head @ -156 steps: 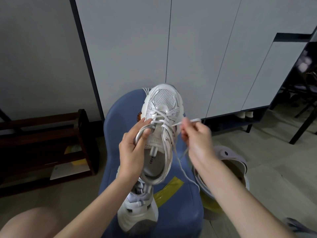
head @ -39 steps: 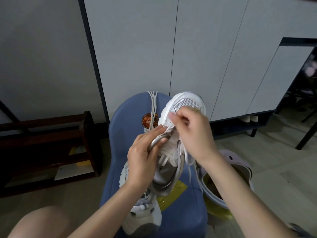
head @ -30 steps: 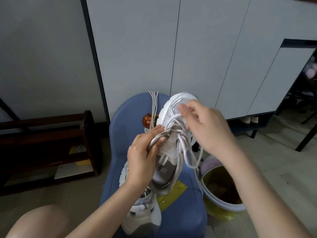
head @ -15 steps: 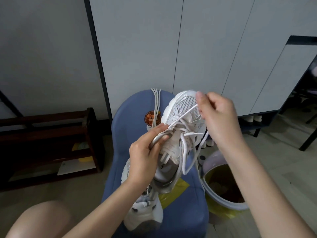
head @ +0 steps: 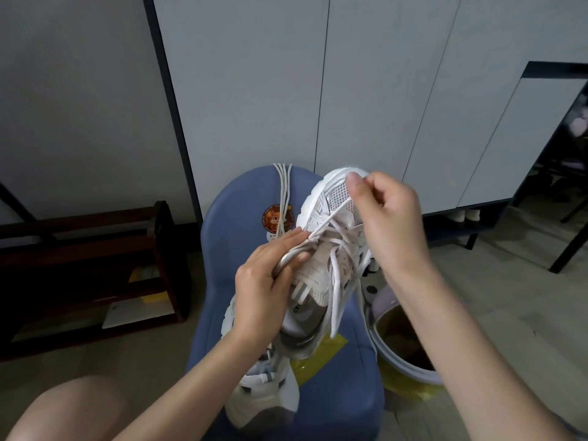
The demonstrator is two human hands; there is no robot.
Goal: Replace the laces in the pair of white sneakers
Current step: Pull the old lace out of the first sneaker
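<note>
I am holding the white sneaker (head: 321, 268) up over the blue chair (head: 337, 405), toe pointing away from me. My left hand (head: 264, 291) is grasping its side, the grip clenched around the collar edge. My right hand (head: 388, 211) is pinching the white lace (head: 334, 214) above the toe, pulling it taut from the left eyelets. The second sneaker (head: 264, 396) is lying on the chair seat below, and spare laces (head: 283, 192) are hanging over the chair back.
</note>
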